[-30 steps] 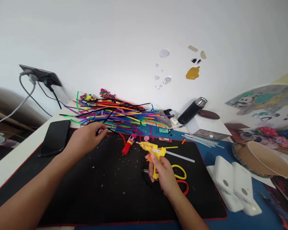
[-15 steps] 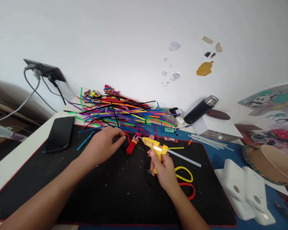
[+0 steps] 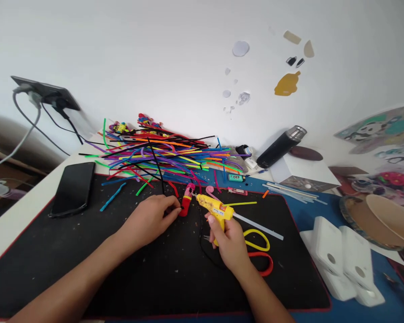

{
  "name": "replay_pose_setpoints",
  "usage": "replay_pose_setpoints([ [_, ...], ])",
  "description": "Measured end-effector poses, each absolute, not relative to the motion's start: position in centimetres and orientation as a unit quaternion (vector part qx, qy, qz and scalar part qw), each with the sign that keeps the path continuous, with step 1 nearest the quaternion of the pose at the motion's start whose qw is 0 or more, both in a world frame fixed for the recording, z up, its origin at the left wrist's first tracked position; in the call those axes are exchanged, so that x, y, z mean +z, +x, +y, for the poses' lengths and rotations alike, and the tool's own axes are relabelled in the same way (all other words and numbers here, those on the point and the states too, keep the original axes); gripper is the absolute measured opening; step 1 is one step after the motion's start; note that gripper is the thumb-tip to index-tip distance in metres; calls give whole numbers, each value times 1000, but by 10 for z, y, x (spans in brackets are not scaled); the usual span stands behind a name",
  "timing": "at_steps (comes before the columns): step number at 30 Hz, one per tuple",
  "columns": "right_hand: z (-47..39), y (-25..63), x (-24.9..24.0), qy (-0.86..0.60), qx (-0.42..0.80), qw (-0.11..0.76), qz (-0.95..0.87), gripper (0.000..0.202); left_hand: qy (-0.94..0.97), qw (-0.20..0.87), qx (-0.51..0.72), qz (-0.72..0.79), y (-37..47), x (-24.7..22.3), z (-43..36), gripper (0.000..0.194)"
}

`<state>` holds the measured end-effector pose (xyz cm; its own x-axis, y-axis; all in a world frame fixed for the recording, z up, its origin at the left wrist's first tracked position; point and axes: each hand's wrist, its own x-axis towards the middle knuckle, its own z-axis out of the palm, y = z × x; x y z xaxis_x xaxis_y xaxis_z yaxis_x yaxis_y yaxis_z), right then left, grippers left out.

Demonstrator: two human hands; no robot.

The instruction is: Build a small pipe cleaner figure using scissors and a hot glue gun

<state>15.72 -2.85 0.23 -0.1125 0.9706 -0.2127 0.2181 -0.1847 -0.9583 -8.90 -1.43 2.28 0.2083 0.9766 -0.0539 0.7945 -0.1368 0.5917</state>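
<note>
My right hand [image 3: 229,240] is closed round the grip of a yellow hot glue gun [image 3: 218,208], a clear glue stick [image 3: 259,225] poking from its back. Its nozzle points left and comes close to a small red, yellow and pink pipe-cleaner figure [image 3: 186,204] on the black mat. At the figure's left side, the thumb and forefinger of my left hand [image 3: 155,217] are pinched together, a tiny dark bit showing at their tips. Whether they hold the figure itself, I cannot tell. Scissors with yellow and red handles [image 3: 265,264] lie partly beneath my right hand.
Behind the mat [image 3: 138,287] spreads a heap of colourful pipe cleaners [image 3: 161,154]. A phone [image 3: 73,188] lies left. To the right are a black flask [image 3: 281,148], spare glue sticks [image 3: 289,194], white devices [image 3: 336,255] and a bowl [image 3: 357,224]. The gun's cord crosses the mat.
My left hand's pinched fingertips have moved right and down to the figure's side. The figure now stands more lengthwise to my view. The glue gun stays beside it; the whole view has shifted slightly.
</note>
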Motion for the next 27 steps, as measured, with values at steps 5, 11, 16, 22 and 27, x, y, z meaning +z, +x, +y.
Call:
replay_pose_setpoints([
  [5, -28, 159, 4, -565, 520, 351, -536, 64, 743, 221, 278, 567, -94, 25, -18, 23],
  [11, -29, 159, 3, -571, 499, 333, -560, 63, 811, 211, 316, 445, -90, 21, -20, 15],
  [16, -28, 162, -2, -586, 461, 315, -587, 58, 825, 196, 309, 430, -88, 11, -20, 14],
  [22, -27, 161, 0, -593, 434, 286, -615, 52, 816, 207, 318, 435, -91, 8, -21, 13],
  [27, -27, 161, 0, -592, 406, 277, -639, 54, 813, 222, 313, 437, -94, 6, -20, 12],
])
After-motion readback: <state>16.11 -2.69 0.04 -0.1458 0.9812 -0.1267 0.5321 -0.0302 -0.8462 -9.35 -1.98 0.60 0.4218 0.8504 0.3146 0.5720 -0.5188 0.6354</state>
